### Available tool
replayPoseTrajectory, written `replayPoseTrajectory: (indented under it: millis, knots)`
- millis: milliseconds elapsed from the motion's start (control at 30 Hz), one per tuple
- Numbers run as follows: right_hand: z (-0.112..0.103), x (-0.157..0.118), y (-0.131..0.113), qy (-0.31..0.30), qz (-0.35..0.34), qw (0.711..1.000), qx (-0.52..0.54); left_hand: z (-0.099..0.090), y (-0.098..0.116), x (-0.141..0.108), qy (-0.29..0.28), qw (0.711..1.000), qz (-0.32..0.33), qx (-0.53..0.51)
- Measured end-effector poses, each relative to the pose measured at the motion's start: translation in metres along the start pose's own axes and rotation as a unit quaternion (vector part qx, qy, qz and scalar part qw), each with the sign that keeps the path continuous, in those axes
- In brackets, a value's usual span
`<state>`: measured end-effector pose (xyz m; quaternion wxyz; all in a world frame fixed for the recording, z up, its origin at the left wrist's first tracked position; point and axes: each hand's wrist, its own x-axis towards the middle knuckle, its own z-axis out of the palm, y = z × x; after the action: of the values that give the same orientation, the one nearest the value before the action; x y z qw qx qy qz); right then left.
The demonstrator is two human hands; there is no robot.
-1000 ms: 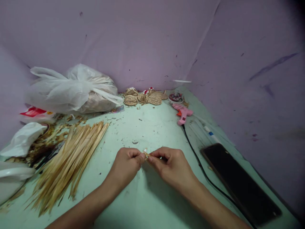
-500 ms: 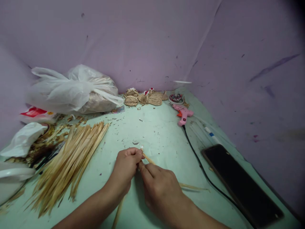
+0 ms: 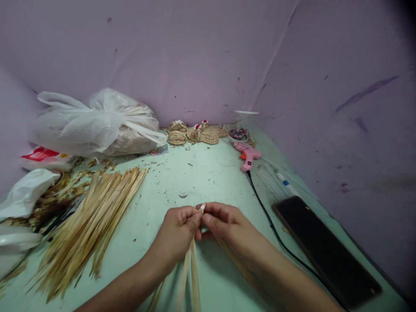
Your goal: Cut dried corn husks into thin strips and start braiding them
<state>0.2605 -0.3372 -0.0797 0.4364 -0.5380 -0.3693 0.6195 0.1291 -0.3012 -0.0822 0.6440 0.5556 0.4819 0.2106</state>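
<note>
My left hand [image 3: 181,229] pinches the bound top of a few pale dried fibre strips [image 3: 195,277], between thumb and forefinger. A small white tie or tape [image 3: 203,208] shows at that top end, just above the fingertips. My right hand [image 3: 229,223] meets it from the right, its thumb and fingers closed around the same end. The strips hang down below both hands toward the near edge, and one runs beneath my right wrist. How the strips cross between the fingertips is hidden.
A bundle of loose strips [image 3: 94,225] lies at left. Behind it sits a tied white plastic bag [image 3: 107,123]. Braided pieces [image 3: 204,133] rest against the back wall, beside a bead dish [image 3: 238,134]. A pink glue gun [image 3: 247,155], its cord and a black phone [image 3: 325,251] are at right.
My right hand has come up and turned, its fingers now at the tied end. Strips that pointed right now hang downward. My left hand has shifted slightly right.
</note>
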Motion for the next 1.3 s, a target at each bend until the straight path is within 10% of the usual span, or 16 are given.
replayPoseTrajectory:
  millis: [433, 767, 900, 1133, 1200, 1300]
  knots:
    - [-0.002, 0.006, 0.006, 0.009, -0.049, 0.995, -0.086, -0.007, 0.004, 0.005, -0.069, 0.997, -0.004, 0.037]
    - [0.008, 0.006, 0.009, 0.122, -0.049, 0.989, -0.066, -0.011, 0.017, -0.011, 0.064, 0.96, 0.037, 0.271]
    - [0.015, 0.004, 0.016, 0.144, -0.053, 0.988, 0.005, 0.003, 0.009, -0.027, 0.121, 0.889, 0.183, 0.402]
    - [0.022, -0.001, 0.015, 0.137, 0.074, 0.964, 0.214, 0.027, -0.023, -0.033, 0.214, 0.609, 0.443, 0.622]
    - [0.021, 0.0, 0.014, 0.142, 0.096, 0.958, 0.23, 0.03, -0.028, -0.034, 0.192, 0.591, 0.444, 0.646]
    - [0.017, 0.003, 0.012, 0.145, 0.089, 0.962, 0.215, 0.024, -0.02, -0.038, 0.127, 0.64, 0.447, 0.612]
